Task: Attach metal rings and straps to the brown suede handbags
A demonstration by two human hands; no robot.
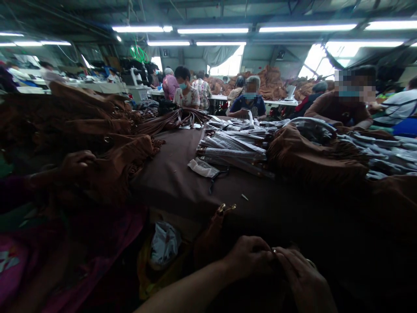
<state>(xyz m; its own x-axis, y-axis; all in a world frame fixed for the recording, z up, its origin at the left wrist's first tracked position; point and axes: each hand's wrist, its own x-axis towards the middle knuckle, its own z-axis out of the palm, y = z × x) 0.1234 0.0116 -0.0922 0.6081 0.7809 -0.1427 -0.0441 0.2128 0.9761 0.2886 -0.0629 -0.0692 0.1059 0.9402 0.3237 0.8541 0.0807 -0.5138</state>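
Note:
In the lower middle my left hand [252,256] reaches in with its fingers bent and pressed together. My right hand [302,271] meets it from the right, fingers closed, with a ring on one finger. Between the fingertips shows a small shiny metal piece [274,251]; what it belongs to is lost in the dark. Just left of my hands, a brown leather piece [213,228] stands up against the table edge. Two gold-coloured metal clips [227,208] sit at its top end.
Wrapped straps [231,145] lie piled on the brown-covered table [169,174], beside a fringed brown bag [316,152]. At left, a co-worker's hand [78,165] rests on fringed brown bags [124,161]. A white plastic bag [165,243] is below the table edge. Several people sit across.

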